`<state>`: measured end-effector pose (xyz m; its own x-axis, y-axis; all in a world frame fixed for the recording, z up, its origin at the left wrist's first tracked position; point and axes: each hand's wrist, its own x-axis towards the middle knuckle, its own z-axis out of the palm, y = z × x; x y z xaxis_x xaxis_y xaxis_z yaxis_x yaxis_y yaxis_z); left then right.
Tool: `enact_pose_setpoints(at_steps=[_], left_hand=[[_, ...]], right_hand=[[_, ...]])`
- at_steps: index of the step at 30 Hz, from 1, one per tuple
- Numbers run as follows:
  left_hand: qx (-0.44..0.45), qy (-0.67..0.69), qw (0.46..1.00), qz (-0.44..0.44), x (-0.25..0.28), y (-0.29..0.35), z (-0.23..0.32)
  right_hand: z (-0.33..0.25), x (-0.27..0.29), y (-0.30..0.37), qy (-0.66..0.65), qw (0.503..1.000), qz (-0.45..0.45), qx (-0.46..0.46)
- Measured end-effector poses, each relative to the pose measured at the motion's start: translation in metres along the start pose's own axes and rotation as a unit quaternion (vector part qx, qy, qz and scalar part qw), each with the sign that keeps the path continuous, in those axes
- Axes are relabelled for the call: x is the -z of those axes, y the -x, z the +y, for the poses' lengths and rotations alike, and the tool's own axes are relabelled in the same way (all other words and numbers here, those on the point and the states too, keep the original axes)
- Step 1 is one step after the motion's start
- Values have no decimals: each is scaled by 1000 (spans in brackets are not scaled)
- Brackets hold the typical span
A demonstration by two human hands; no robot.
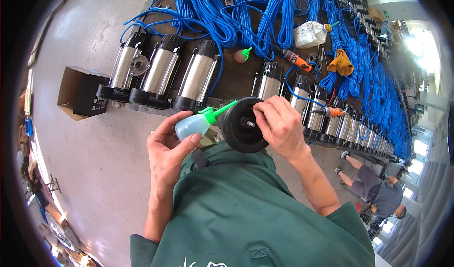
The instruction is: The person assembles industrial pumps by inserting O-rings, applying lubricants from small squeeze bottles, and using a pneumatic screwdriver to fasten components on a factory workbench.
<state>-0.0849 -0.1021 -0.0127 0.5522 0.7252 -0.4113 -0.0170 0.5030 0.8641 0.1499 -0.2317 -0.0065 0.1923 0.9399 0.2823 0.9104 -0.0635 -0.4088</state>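
My left hand [169, 146] is wrapped round a small translucent squeeze bottle [191, 126] with a bright green cap. Its long green nozzle points up and right, the tip close to the rim of a round black pump end [235, 133]. That dished black part faces up toward me, with a threaded metal shaft [248, 122] standing in its middle. Over its right side my right hand [283, 124] has its fingers closed in a pinch. Whether they grip the rim or some small piece is hidden. A second squeeze bottle [240, 56], reddish with a green cap, lies farther back.
Steel pumps with black ends [197, 75] line the bench edge on both sides. Behind them lie blue cable coils [208, 16], a white jug [310, 34], orange power drivers [298, 60] and a yellow cloth [341, 63]. A black box [90, 92] is at left; another person [378, 189] is at right.
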Motion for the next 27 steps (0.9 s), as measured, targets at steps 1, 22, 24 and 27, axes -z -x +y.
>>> enact_pose_setpoints(at_steps=[1,22,24,27], left_hand=[[0,3,1000,0,-1,0,0],[17,144,988,-59,-28,-6,-31],[18,141,988,-54,-30,-5,-33],[18,136,989,-52,-27,-4,-33]], right_hand=[[1,0,-1,-1,1000,0,4],[9,-7,6,25,999,23,43],[10,-7,6,21,999,23,42],[9,-6,6,12,999,27,39]])
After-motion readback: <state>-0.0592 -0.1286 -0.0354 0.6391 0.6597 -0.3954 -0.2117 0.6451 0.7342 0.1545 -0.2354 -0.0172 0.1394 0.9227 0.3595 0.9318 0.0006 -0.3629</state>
